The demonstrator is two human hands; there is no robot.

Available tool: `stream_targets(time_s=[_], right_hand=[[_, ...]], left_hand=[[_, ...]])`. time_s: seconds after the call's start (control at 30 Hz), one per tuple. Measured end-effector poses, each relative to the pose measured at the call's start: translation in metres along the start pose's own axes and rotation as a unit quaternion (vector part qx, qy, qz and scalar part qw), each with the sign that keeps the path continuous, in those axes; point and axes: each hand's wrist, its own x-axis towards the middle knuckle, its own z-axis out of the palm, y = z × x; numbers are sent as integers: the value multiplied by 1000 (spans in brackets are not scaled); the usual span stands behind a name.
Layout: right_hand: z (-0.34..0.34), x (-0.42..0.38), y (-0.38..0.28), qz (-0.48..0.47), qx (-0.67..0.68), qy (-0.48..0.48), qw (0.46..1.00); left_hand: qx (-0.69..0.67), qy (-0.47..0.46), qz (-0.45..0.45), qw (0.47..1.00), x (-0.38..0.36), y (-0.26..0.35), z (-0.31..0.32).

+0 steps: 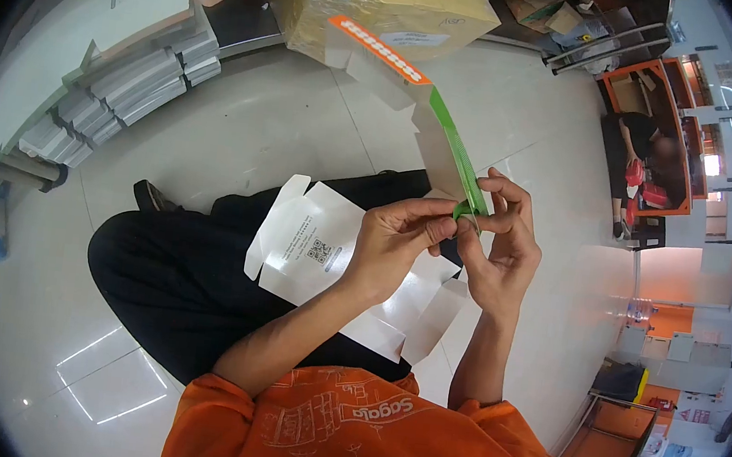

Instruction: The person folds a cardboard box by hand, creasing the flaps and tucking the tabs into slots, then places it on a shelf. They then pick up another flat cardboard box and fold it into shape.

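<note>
Both my hands meet at the near end of a printed cardboard carton (448, 143), partly unfolded, with a green side and an orange lettered flap at its far end. My left hand (396, 241) pinches a small green flap between thumb and fingers. My right hand (502, 252) grips the same end, its thumb against that flap and its fingers bent around the edge. Across my lap, below the hands, lies a flat white carton blank (309, 222) with printed text and a QR code. My wrists and hands hide part of it.
Stacked carton blanks (135, 88) lie on a metal rack at the upper left. A large plastic-wrapped box (372, 2) stands ahead on the tiled floor (245, 109). Another person (639, 137) sits at the far right near red items. An orange-framed table (603, 432) stands lower right.
</note>
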Motion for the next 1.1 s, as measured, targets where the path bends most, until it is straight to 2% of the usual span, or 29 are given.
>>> stream_targets(time_s=[0.03, 0.13, 0.33, 0.4, 0.6, 0.67, 0.77, 0.97, 1.1], right_hand=[[2, 0, 0, 0, 0, -1, 1000], [5, -3, -1, -28, 16, 16, 999], [7, -7, -1, -89, -67, 24, 993], [11, -10, 1, -108, -61, 64, 990], [22, -15, -5, -61, -63, 130, 988], [27, -8, -2, -74, -9, 137, 988], [17, -10, -2, -91, -44, 83, 991], [11, -4, -7, -135, -118, 40, 983], [5, -6, -14, -111, -140, 0, 984]], left_hand=[[-65, -12, -4, 998, 0, -1, 0], [-135, -37, -22, 990, 2, 0, 0], [-166, -34, -45, 985, 0, -1, -2], [-172, -39, -42, 983, -2, 1, 4], [-171, -46, -36, 984, -5, -1, 8], [-202, -58, -24, 977, -5, -4, 5], [-199, -56, -16, 978, -3, -1, 3], [-161, -62, -18, 985, 0, 2, -3], [-140, -71, -6, 988, 4, 3, -6]])
